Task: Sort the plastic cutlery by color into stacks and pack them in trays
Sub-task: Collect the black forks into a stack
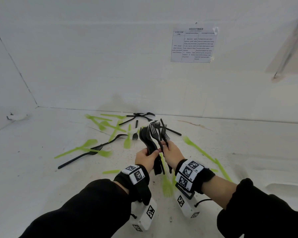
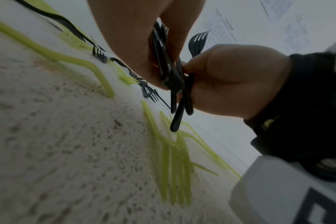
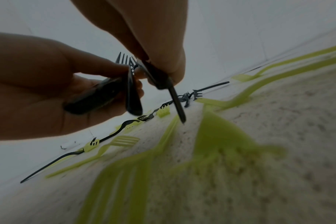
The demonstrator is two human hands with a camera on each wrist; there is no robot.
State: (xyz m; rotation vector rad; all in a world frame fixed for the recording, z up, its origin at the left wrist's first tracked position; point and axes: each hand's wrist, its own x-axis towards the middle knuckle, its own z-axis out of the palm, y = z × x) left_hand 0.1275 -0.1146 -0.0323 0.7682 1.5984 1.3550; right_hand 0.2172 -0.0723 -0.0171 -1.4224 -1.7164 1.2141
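Left of the grip: scattered lime-green plastic forks [image 1: 86, 146] and loose black plastic forks [image 1: 77, 159] flat on the speckled white tabletop [image 1: 33, 186], still unsorted.

At the grip, left side: left hand [image 1: 145, 158] curled around the handles of a nested stack of black plastic forks [image 1: 147, 138], thumb pressed across the front, tines up and away from the palm; held clear of the surface, probably so that further pieces can slide in from the side.

At the grip, right side: right hand [image 1: 173, 154] pinching a few more black forks [image 1: 162, 133] by their handles, fingertips [image 3: 175, 74] closed on the shafts, tines up, just beside the stack and touching it; likely aligned handle to handle for nesting.

Below the grip: a gathered bunch of green forks [image 1: 167, 186] flat on the surface, apparently set apart as the other colour's stack.

Right of the grip: long green plastic cutlery [image 1: 203, 153] lying loose.

Behind: printed paper sheet [image 1: 193, 44] on the white wall. No trays visible in any view.
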